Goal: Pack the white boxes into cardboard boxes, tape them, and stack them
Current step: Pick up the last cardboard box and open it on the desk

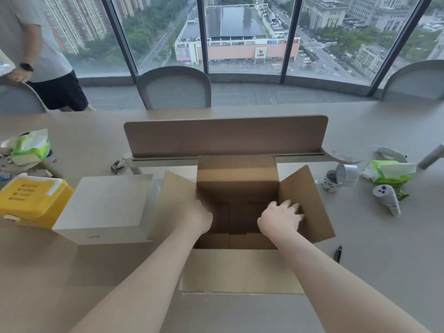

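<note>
An open cardboard box point(240, 267) stands in front of me on the table, its four flaps spread outward. Its inside is dark and brown. My left hand point(195, 217) reaches over the left rim, fingers hidden inside the box. My right hand point(281, 217) lies at the right rim with fingers spread against the inner face of the right flap point(310, 195). A white box point(105, 207) sits on the table just left of the carton, touching its left flap. A roll of clear tape point(347, 175) lies to the right.
A yellow box point(31, 200) sits far left, tissue packs point(389, 173) and a white controller point(386, 199) to the right, a black pen point(338, 253) near the carton. A desk divider point(225, 137) stands behind it. A person point(36, 51) stands at back left by grey chairs.
</note>
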`<state>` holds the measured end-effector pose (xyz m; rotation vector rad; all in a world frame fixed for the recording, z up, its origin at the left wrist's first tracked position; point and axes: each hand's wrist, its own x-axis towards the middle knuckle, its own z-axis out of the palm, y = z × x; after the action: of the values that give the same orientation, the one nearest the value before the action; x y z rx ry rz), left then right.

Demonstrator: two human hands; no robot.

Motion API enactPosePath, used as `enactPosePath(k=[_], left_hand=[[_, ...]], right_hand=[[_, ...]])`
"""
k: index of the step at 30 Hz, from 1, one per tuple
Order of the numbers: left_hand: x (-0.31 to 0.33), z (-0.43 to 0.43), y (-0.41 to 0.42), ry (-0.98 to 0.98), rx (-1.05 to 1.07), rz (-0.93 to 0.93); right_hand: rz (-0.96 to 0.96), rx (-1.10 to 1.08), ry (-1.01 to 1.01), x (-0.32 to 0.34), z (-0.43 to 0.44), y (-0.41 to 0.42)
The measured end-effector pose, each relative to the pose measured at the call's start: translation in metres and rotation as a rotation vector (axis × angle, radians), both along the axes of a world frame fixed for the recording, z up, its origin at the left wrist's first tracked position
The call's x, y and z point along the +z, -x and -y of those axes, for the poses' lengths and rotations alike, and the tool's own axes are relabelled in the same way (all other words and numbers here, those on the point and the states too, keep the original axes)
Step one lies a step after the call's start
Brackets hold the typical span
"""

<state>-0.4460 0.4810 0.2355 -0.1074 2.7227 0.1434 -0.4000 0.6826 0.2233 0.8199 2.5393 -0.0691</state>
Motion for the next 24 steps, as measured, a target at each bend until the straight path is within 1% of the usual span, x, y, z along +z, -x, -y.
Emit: enactPosePath(k=[4,9,17,20,24], left_hand=[[-0.026,0.005,0.004,-0.022,-0.013,0.045],[-0.05,0.005,0.011,-0.124,0.042,0.013],[-0.068,-0.007,0.009,-0.272,0.088,-0.051],[-0.07,-0.008,0.01,-0.295,0.092,-0.041],[-0.069,-0.003,0.007,-0.321,0.051,-0.005]], right_hand=[[-0.027,-0.021,-0.009,-0.026,-0.005,-0.003],[-0.064,-0.058,0.029,-0.045,-0.006,0.001],[-0.211,-0.09,0.099,-0.048,-0.021,0.002],[-0.257,-0.108,0.172,-0.046,-0.025,0.0],[-0.278,-0.169,0.186,-0.039,-0.026,0.0]])
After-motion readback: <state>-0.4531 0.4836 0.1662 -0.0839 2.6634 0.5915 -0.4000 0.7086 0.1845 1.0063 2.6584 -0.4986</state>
